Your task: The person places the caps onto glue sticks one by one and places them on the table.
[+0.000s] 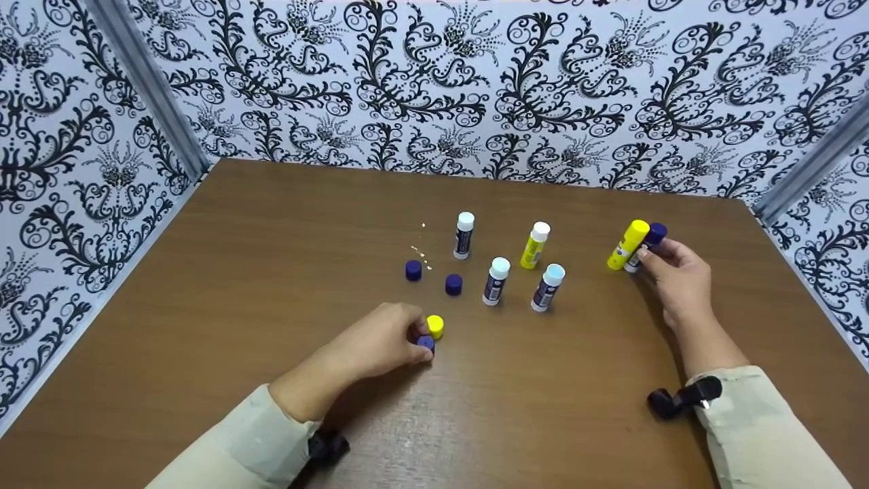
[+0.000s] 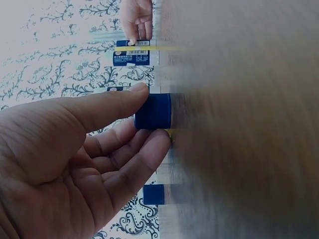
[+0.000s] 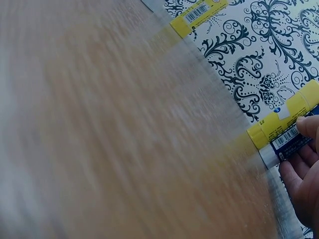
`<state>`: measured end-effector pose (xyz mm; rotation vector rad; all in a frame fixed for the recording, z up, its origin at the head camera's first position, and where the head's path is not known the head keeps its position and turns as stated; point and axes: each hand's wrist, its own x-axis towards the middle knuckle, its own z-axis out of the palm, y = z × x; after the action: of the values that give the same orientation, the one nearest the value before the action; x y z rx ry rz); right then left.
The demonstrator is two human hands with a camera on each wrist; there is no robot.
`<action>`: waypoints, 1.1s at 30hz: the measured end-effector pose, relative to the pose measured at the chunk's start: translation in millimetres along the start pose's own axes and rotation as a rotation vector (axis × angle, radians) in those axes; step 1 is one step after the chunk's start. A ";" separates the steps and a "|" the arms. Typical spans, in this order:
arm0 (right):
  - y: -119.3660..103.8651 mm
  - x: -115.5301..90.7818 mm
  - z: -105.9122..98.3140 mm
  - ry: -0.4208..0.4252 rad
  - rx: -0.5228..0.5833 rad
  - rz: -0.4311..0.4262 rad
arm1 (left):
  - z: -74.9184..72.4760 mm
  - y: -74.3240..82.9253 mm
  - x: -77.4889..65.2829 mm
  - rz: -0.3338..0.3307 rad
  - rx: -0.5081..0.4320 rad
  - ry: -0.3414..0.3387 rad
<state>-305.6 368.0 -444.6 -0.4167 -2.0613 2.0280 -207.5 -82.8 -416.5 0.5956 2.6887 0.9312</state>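
My left hand (image 1: 380,339) pinches a dark blue glue stick cap (image 2: 153,111) between thumb and fingers, low over the table. Right behind that cap is a yellow cap (image 1: 435,327). Over on the right side, my right hand (image 1: 684,282) grips a capped blue glue stick (image 1: 654,235) by its lower body. It stands upright against a yellow capped glue stick (image 1: 629,243); in the right wrist view the thumb reaches the edge between the two.
Uncapped glue sticks stand mid-table: a blue one (image 1: 464,236) at the back, a yellow one (image 1: 535,245), and two more blue ones (image 1: 496,281) (image 1: 548,288) in front. Two blue caps (image 1: 413,270) (image 1: 453,284) lie left of them, near white crumbs (image 1: 421,254). Patterned walls (image 1: 434,88) enclose the table.
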 end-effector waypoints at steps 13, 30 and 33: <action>-1.1 0.8 0.4 0.004 0.006 -0.013 | -0.2 -1.7 0.7 0.016 0.003 0.022; 2.4 2.9 -1.4 0.014 -0.044 -0.001 | 0.5 -3.8 0.8 0.016 -0.004 0.013; 2.1 2.4 -1.1 0.019 -0.046 0.001 | 0.3 -3.9 0.5 0.014 -0.011 0.010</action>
<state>-307.4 369.9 -446.8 -0.4427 -2.1000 1.9733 -209.0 -85.2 -419.2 0.6098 2.6893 0.9549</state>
